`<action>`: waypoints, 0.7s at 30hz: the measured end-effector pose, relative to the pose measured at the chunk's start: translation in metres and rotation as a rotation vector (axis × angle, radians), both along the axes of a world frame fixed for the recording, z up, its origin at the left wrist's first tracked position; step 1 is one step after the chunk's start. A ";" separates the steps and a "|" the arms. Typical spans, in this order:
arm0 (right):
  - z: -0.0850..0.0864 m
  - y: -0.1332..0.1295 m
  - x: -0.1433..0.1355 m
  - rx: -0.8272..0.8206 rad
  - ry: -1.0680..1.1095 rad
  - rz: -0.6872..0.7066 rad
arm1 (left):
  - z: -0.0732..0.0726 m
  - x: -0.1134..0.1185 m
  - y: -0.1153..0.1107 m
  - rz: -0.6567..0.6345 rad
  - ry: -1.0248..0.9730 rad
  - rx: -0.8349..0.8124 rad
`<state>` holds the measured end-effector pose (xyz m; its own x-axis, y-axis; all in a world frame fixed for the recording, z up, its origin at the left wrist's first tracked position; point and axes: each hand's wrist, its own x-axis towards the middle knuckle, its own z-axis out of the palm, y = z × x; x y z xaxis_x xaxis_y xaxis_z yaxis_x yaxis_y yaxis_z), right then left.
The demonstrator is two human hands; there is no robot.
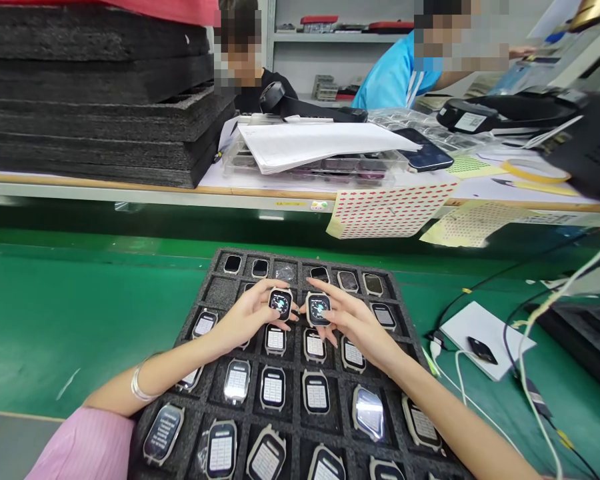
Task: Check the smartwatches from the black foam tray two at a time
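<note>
My left hand (260, 308) grips a smartwatch (280, 301) without a strap, its lit screen facing up. In my right hand (343, 312) is a second smartwatch (318, 308), also lit with a dial-like picture. The two are held side by side, a small gap apart, over a black foam tray (294, 393). Several more strapless watches lie in the tray's square pockets, such as a watch (273, 387) showing a white grid. Toward the far edge, a dark-screened watch (233, 265) sits in its pocket. My hands and forearms hide some pockets.
Stacked black foam trays (90, 127) stand on the shelf (260, 193) ahead, beside papers (325, 141) and a phone (425, 153). White cables (527, 333) and a white box (485, 337) lie on the green table (80, 300). Two people are beyond the shelf.
</note>
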<state>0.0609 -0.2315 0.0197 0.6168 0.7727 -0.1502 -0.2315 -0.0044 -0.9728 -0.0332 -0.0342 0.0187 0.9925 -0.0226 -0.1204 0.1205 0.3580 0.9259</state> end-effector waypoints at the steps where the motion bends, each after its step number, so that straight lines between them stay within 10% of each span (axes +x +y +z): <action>1: 0.000 0.000 -0.001 -0.003 -0.026 -0.006 | 0.000 0.000 0.000 -0.003 -0.009 -0.005; 21: -0.002 -0.001 -0.006 -0.063 -0.264 0.027 | -0.009 0.002 0.000 0.002 -0.090 0.062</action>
